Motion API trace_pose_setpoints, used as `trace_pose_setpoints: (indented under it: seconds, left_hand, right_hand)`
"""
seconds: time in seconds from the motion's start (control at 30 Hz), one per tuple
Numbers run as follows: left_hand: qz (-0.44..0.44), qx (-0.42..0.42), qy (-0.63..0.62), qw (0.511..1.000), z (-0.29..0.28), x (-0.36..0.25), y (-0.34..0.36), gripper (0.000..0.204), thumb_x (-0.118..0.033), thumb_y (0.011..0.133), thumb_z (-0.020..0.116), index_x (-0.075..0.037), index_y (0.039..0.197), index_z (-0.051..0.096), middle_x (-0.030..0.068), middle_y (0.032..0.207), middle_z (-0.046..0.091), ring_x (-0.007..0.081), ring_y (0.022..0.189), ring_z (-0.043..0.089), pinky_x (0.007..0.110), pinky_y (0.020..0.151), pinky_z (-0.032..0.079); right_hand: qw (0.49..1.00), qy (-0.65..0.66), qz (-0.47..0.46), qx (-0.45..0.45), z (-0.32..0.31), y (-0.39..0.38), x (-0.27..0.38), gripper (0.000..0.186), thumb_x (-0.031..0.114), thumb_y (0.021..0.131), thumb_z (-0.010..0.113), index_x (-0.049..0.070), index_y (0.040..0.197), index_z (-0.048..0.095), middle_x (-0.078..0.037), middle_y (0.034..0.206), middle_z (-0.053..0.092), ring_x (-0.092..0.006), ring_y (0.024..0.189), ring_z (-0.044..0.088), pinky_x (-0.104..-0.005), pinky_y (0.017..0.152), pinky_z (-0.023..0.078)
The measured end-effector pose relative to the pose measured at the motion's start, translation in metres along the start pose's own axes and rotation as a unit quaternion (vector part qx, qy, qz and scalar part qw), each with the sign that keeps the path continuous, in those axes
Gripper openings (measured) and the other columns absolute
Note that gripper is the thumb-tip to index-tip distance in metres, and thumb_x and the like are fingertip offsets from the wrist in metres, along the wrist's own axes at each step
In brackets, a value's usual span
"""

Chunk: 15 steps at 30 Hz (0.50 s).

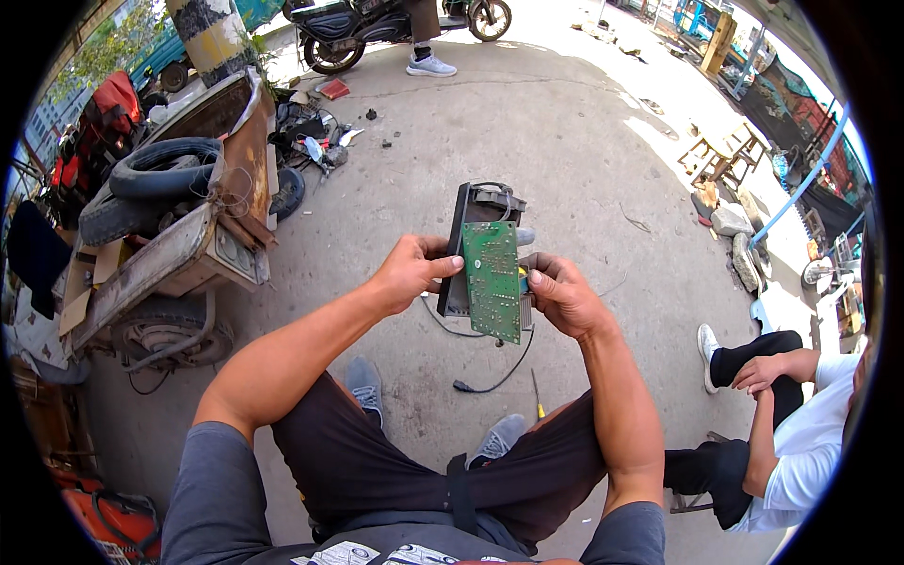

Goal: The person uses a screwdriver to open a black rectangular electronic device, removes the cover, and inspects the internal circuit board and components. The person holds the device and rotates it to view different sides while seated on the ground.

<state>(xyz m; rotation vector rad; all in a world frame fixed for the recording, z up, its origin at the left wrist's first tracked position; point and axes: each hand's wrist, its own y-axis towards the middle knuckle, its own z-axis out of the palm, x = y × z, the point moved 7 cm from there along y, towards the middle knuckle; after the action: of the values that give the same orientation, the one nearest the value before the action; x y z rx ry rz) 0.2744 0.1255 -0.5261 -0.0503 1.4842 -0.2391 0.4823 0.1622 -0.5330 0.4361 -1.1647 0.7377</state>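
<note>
A green circuit board [492,282], its solder side toward me, stands tilted in front of an open black casing [457,226] with a fan-like part and wires at its far end. My left hand [414,271] is closed on the casing's left side, its thumb reaching to the board's left edge. On the other side, my right hand [565,294] pinches the board's right edge, with the fingers partly hidden behind it. Below hangs a black cable [508,370] with a plug at its end. A thin screwdriver [540,410] with a yellow handle lies on the ground near my right shoe.
To the left stands a rusty cart [188,235] carrying old tyres [165,169]. A seated person [791,443] is close on my right. A motorbike [377,28] and a standing person's leg are ahead. Stones [732,219] and a wooden stool [725,151] lie farther right.
</note>
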Motion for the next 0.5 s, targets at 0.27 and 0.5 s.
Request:
trace_pose_setpoints:
  seconds: [0.27, 0.5]
  left_hand:
    - [-0.006, -0.026, 0.015, 1.0, -0.003, -0.003, 0.001, 0.038, -0.008, 0.094, 0.065, 0.014, 0.125, 0.059, 0.0189, 0.112, 0.068, 0.025, 0.1, 0.069, 0.045, 0.082, 0.062]
    - [-0.017, -0.048, 0.007, 0.999, -0.006, 0.004, 0.003, 0.037, -0.01, 0.094, 0.067, 0.012, 0.122, 0.061, 0.0177, 0.111, 0.068, 0.0236, 0.098, 0.068, 0.043, 0.08, 0.061]
  right_hand:
    - [0.997, 0.045, -0.035, -0.054, 0.0, 0.002, 0.011, 0.063, 0.039, 0.092, 0.073, -0.012, 0.124, 0.053, -0.016, 0.11, 0.065, -0.0197, 0.1, 0.064, -0.0329, 0.089, 0.052]
    - [0.981, -0.074, -0.048, -0.175, -0.015, 0.001, 0.015, 0.057, 0.038, 0.089, 0.075, -0.009, 0.116, 0.058, -0.013, 0.1, 0.067, -0.0174, 0.09, 0.066, -0.031, 0.079, 0.055]
